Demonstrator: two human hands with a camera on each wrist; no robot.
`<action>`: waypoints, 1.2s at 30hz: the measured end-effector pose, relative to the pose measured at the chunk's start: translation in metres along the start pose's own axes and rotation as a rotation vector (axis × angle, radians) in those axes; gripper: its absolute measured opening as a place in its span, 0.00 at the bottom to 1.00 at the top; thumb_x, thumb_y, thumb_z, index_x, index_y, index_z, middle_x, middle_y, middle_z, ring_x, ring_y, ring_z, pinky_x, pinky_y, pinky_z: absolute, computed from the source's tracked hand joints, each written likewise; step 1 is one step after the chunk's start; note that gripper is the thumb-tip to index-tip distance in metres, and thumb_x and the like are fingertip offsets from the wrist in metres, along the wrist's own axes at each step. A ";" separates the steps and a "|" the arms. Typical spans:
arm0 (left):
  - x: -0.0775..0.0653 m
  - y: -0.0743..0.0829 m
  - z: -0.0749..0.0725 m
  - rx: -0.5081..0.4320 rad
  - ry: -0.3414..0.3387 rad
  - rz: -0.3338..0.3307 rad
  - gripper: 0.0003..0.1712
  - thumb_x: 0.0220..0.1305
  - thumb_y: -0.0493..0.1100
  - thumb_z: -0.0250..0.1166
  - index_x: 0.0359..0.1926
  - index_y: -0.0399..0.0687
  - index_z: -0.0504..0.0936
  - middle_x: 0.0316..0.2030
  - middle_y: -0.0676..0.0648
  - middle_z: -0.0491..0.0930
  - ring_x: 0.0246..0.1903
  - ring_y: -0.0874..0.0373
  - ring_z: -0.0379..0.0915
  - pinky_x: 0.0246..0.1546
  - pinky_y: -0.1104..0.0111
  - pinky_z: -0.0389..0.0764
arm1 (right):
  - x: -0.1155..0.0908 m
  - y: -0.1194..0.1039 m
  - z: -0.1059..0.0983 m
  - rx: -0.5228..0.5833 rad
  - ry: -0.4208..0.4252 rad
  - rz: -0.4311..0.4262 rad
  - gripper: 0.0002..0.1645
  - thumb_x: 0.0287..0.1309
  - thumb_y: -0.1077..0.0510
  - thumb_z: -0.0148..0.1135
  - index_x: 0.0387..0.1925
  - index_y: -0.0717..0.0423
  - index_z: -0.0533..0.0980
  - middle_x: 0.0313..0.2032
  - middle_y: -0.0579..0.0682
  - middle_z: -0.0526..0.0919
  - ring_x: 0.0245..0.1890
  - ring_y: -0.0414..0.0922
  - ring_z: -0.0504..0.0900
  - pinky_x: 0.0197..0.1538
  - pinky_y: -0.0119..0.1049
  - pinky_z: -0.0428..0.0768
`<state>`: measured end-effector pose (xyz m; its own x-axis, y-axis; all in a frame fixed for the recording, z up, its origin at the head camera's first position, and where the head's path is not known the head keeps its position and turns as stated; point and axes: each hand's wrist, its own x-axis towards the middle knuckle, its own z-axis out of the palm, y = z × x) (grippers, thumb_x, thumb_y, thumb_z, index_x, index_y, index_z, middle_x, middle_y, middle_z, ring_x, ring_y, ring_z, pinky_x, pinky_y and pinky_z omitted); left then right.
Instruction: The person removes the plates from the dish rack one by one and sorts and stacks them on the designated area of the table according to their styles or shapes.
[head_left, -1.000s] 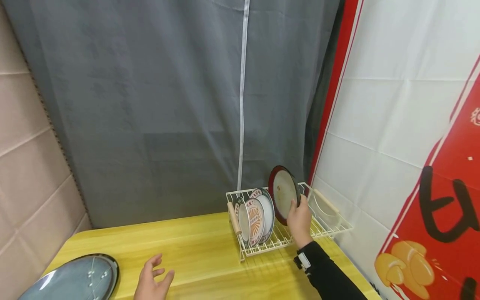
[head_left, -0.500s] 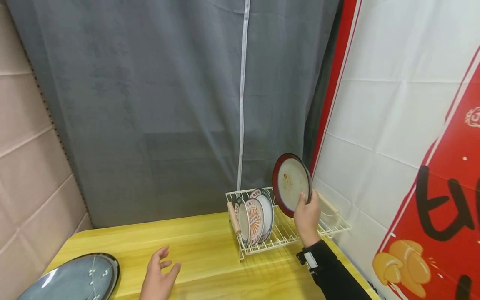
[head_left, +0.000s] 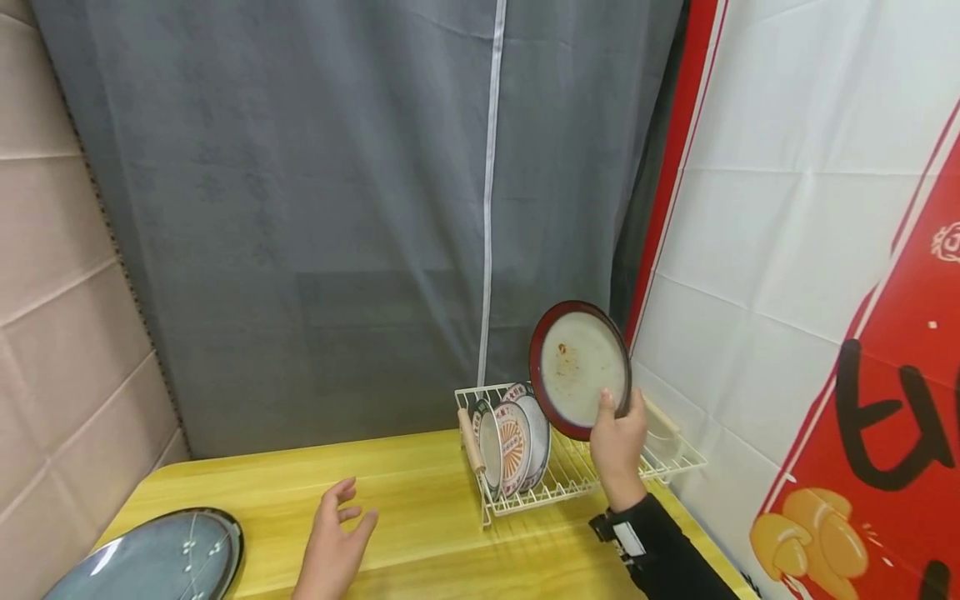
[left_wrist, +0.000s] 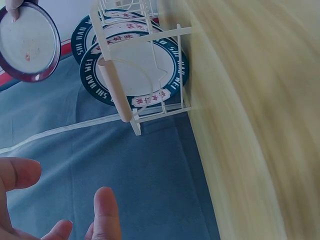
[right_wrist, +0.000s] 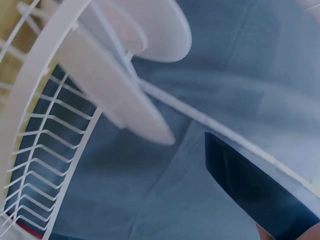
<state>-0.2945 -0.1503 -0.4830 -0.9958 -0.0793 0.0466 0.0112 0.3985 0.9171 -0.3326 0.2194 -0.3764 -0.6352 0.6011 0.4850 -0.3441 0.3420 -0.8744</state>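
Note:
My right hand [head_left: 620, 442] pinches a plate [head_left: 581, 367] by its lower right edge, thumb on the front. The plate has a dark red rim and a pale, brown-stained centre. It is held tilted up over the dish rack [head_left: 570, 475]; the right wrist view shows its dark side [right_wrist: 255, 185]. Several patterned plates [head_left: 513, 450] stand on edge at the rack's left end, and the left wrist view shows the green lettered rim of one plate [left_wrist: 135, 70]. Over the table, left of the rack, my left hand [head_left: 333, 542] holds nothing, its fingers loosely bent.
A blue-grey oval plate [head_left: 157, 554], with a dark rim, lies at the left of the yellow wooden table [head_left: 420, 500]. Behind the table hangs a grey curtain [head_left: 337, 250]. A white and red printed cloth [head_left: 750, 275] lines the right side, close to the rack.
My right hand has raised the red-rimmed plate from among the rack wires and turned its face more towards the head camera. The left hand has drifted right and slightly up.

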 end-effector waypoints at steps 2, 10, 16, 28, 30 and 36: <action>0.001 0.005 0.001 -0.010 -0.006 0.009 0.43 0.83 0.45 0.67 0.85 0.31 0.57 0.78 0.22 0.65 0.72 0.26 0.74 0.60 0.42 0.92 | -0.004 -0.005 0.001 0.021 -0.013 0.010 0.24 0.86 0.63 0.54 0.73 0.74 0.72 0.68 0.78 0.81 0.72 0.72 0.80 0.77 0.68 0.78; 0.002 0.025 0.009 -0.061 -0.016 0.062 0.41 0.85 0.45 0.65 0.85 0.34 0.57 0.80 0.25 0.64 0.74 0.27 0.72 0.63 0.40 0.90 | -0.017 -0.012 0.006 0.059 -0.040 0.038 0.27 0.85 0.62 0.57 0.77 0.70 0.72 0.70 0.74 0.82 0.72 0.67 0.81 0.65 0.21 0.78; 0.004 0.037 0.012 -0.099 0.009 0.088 0.41 0.85 0.46 0.65 0.86 0.36 0.57 0.81 0.27 0.66 0.74 0.30 0.74 0.63 0.42 0.89 | -0.022 -0.014 0.009 0.065 -0.060 0.069 0.28 0.85 0.62 0.57 0.78 0.69 0.72 0.71 0.74 0.82 0.73 0.67 0.82 0.76 0.45 0.84; 0.011 0.049 0.028 -0.160 -0.018 0.101 0.39 0.86 0.46 0.64 0.86 0.40 0.57 0.81 0.29 0.66 0.75 0.31 0.73 0.62 0.42 0.90 | -0.043 -0.005 0.028 0.216 -0.128 0.198 0.29 0.84 0.63 0.59 0.77 0.74 0.71 0.71 0.77 0.80 0.70 0.60 0.84 0.64 0.22 0.84; 0.012 0.051 0.031 -0.173 -0.019 0.107 0.39 0.86 0.46 0.64 0.86 0.40 0.57 0.80 0.30 0.67 0.74 0.32 0.74 0.62 0.42 0.90 | -0.047 -0.004 0.031 0.228 -0.150 0.216 0.29 0.85 0.62 0.59 0.77 0.75 0.71 0.71 0.77 0.80 0.69 0.59 0.85 0.66 0.26 0.86; 0.010 0.053 0.039 -0.191 0.001 0.145 0.41 0.85 0.44 0.65 0.87 0.39 0.57 0.78 0.29 0.71 0.71 0.33 0.77 0.62 0.43 0.91 | -0.059 -0.001 0.036 0.326 -0.251 0.266 0.31 0.88 0.62 0.54 0.82 0.73 0.65 0.75 0.75 0.77 0.68 0.52 0.85 0.67 0.28 0.87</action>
<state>-0.3078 -0.0946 -0.4492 -0.9824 -0.0346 0.1836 0.1713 0.2257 0.9590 -0.3194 0.1575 -0.4045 -0.8639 0.4305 0.2616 -0.3202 -0.0684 -0.9449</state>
